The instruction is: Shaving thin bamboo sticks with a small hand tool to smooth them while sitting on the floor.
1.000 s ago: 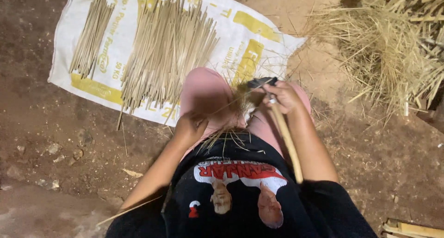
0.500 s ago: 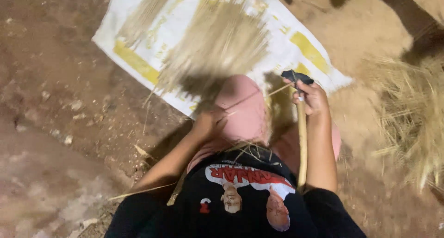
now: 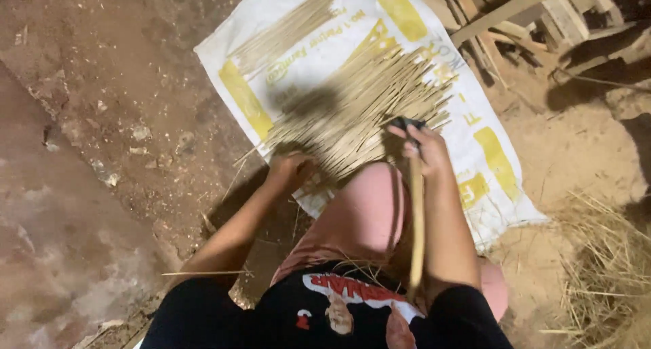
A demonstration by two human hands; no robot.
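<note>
The person sits on the dirt floor (image 3: 102, 118) with knees up; the right hand (image 3: 424, 149) is closed around a tool with a dark top and a long pale handle (image 3: 416, 220) that runs down along the arm; the left hand (image 3: 288, 172) reaches to the near end of the big pile of thin sticks (image 3: 352, 111) on the white and yellow sack (image 3: 488, 152); its fingers are curled at the sticks, but it is too dim to tell if they grip any. It looks like the step of putting a stick down on the pile or taking one; the next move would call for a soft, careful hand so the pile stays neat.

A smaller bunch of sticks (image 3: 285, 33) lies further up the sack; dry straw (image 3: 603, 267) is heaped at the right; wooden boards (image 3: 515, 10) lie at the top; the light is low and warm.
</note>
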